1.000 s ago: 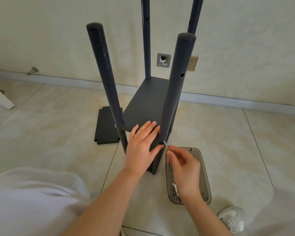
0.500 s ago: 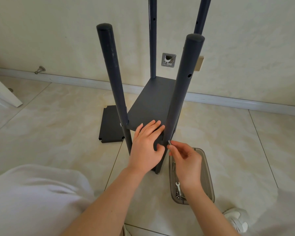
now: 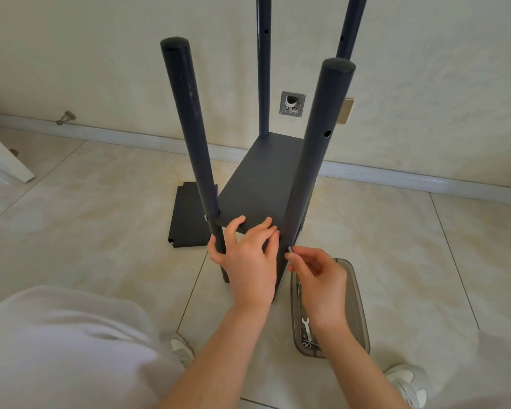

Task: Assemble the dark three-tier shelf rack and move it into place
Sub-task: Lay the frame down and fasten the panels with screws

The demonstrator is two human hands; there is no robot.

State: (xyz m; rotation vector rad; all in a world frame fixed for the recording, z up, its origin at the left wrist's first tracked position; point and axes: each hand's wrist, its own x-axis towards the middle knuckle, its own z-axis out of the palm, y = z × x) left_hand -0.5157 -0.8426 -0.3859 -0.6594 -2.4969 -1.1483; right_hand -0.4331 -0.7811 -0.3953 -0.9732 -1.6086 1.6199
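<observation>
The dark rack stands on the floor with several upright poles and one shelf panel (image 3: 263, 184) fitted low between them. My left hand (image 3: 245, 255) grips the near edge of that panel, thumb beside the near left pole (image 3: 189, 128). My right hand (image 3: 316, 273) pinches a small silver screw (image 3: 289, 248) against the near right pole (image 3: 316, 160), level with the panel's corner. A second dark shelf panel (image 3: 189, 219) lies flat on the floor left of the rack.
A smoky plastic tray (image 3: 357, 305) with a small wrench (image 3: 306, 327) and hardware lies on the floor under my right wrist. The wall and skirting run close behind the rack. A white door edge (image 3: 3, 160) stands far left. My shoes are at the bottom.
My left hand shifted from lying flat on the panel to gripping its front edge. My right hand brought the screw up against the near right pole.
</observation>
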